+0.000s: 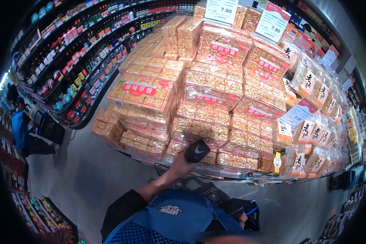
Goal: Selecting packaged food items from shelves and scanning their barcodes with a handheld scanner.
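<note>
My left hand [180,164] grips a black handheld device [197,151] that looks like a barcode scanner, with a pale curved mark on top. It points at the lower front of a stack of clear-wrapped puffed-cereal cakes [205,124]. The fingers under the device are mostly hidden. Low by my side, my right hand [242,218] is closed around the blue handle [250,211] of a black plastic shopping basket [252,223]. My blue vest hides part of that hand and basket. A flatter pack with a red label [141,90] tops the pile to the left.
Bagged bread loaves [300,131] fill the display's right side. Price signs [299,113] stick up among the goods. Stocked shelves [79,58] curve along the left. A person in a blue vest [20,128] crouches at the far left beside a dark basket [50,131]. Grey floor [100,180] runs between.
</note>
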`<state>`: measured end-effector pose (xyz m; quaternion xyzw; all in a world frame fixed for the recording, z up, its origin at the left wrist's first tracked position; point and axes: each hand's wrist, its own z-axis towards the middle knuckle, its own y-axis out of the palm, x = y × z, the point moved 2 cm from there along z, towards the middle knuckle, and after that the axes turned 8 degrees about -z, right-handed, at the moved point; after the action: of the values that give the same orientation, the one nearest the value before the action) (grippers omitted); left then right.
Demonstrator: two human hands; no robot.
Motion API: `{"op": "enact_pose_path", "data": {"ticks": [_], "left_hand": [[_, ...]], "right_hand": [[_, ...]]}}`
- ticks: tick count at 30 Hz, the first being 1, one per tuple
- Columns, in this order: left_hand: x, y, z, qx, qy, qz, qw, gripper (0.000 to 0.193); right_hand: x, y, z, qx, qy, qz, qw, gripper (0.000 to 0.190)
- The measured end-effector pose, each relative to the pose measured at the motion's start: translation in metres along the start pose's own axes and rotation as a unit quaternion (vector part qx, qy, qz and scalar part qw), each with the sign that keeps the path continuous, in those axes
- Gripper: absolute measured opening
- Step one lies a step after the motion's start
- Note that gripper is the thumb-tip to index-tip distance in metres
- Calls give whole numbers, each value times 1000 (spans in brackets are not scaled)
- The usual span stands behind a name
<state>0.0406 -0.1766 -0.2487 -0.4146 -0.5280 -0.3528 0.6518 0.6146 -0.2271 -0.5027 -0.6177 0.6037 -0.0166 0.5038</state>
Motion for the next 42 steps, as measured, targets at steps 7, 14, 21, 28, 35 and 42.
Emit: {"op": "enact_pose_path", "data": {"ticks": [7,14,21,28,35,42], "left_hand": [[-5,15,-1,-66,4,-8,998,43],[22,39,-7,-106,-17,-67,992,41],[2,40,-16,-35,34,-84,995,46],[-1,29,-22,-40,-41,-63,996,46],[-6,37,-13,-88,-28,-126,988,43],[-6,38,-17,-139,-31,-183,973,42]], "right_hand": [[-27,14,-78,-43,32,9,999,35],[-16,16,-38,-110,-54,-84,989,20],[-47,24,-28,-80,-126,-232,961,33],[-60,-20,-62,-137,-126,-277,943,37],[-58,-20,-63,-71,-131,-226,963,31],[-33,18,-29,-15,-164,-190,968,29]]}}
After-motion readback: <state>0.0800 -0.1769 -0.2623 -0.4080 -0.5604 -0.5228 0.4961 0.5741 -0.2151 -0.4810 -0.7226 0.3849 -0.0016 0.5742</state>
